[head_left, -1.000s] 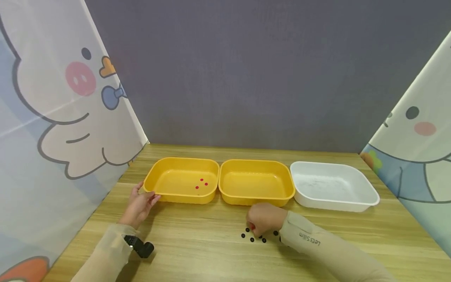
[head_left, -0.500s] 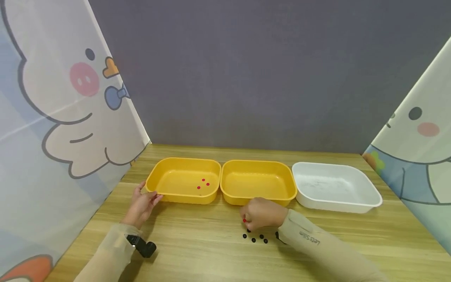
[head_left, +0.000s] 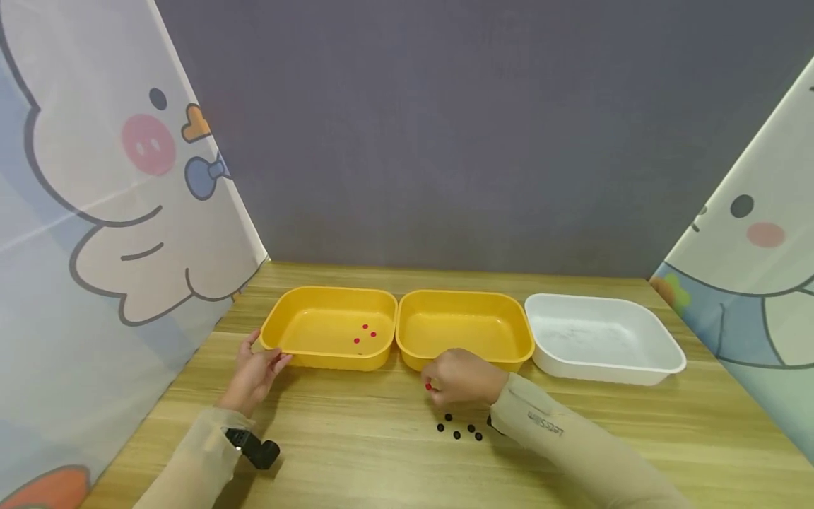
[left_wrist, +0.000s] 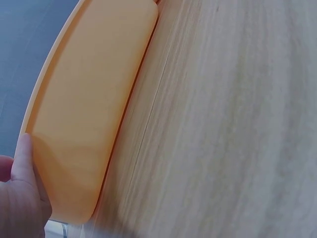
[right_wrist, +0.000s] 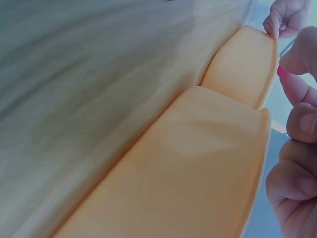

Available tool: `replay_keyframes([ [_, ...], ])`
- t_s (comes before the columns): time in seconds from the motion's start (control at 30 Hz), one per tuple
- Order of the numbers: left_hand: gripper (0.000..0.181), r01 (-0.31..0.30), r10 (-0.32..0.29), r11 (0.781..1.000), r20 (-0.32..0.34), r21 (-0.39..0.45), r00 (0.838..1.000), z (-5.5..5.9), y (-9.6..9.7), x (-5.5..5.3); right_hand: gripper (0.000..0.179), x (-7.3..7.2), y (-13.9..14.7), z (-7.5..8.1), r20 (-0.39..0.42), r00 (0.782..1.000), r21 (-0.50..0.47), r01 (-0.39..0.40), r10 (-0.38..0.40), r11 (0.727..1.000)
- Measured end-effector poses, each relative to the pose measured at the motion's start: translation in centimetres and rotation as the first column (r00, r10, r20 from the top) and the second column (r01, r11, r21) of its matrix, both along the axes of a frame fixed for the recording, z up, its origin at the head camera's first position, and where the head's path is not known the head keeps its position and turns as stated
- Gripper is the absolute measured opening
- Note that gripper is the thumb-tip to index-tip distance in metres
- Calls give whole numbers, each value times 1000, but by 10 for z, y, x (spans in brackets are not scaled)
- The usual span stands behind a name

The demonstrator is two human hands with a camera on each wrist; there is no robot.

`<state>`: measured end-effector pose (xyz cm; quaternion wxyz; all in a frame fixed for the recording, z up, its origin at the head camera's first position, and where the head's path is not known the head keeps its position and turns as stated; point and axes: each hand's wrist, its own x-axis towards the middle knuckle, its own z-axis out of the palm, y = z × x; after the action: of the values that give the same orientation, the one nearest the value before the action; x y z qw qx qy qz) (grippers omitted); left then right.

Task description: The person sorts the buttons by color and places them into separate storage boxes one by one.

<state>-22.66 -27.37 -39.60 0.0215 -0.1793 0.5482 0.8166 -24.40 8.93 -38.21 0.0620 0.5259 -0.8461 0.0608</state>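
My right hand (head_left: pixel 464 378) pinches a small round red piece (head_left: pixel 429 387) between thumb and index finger, its other fingers curled in. It hovers by the front of the middle yellow tray (head_left: pixel 461 332). The red piece (right_wrist: pixel 282 72) shows at the fingertips in the right wrist view. My left hand (head_left: pixel 253 375) grips the front left corner of the left yellow tray (head_left: pixel 333 360), and in the left wrist view a digit lies over that tray's rim (left_wrist: pixel 49 69). Several red pieces (head_left: pixel 365 326) lie inside the left tray, towards its right end.
Several small round black pieces (head_left: pixel 456 435) lie on the wooden table (head_left: pixel 356 452) below my right hand. A white tray (head_left: pixel 604 336) stands right of the middle yellow one, the three in a row. A grey partition (head_left: pixel 445 141) rises behind, with printed cloth (head_left: pixel 146 233) at both sides.
My right hand has lifted away from the black pieces and moved left and forward with the red piece. The left hand stays at the left tray's corner.
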Motion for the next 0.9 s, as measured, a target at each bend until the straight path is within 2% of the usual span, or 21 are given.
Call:
replay_keyframes([
  [0.33, 79, 4, -4, 1000, 9, -8, 1000, 5, 0, 3, 7, -7, -10, 3, 47, 999, -5, 2, -1, 1000],
  [0.6, 79, 0, 0, 1000, 8, -13, 1000, 4, 1, 2, 4, -11, -13, 6, 82, 996, 2, 35, -35, 999],
  [0.9, 78, -7, 7, 1000, 10, -20, 1000, 2, 1, 0, 3, -12, -11, 12, 83, 996, -1, 45, -44, 999],
])
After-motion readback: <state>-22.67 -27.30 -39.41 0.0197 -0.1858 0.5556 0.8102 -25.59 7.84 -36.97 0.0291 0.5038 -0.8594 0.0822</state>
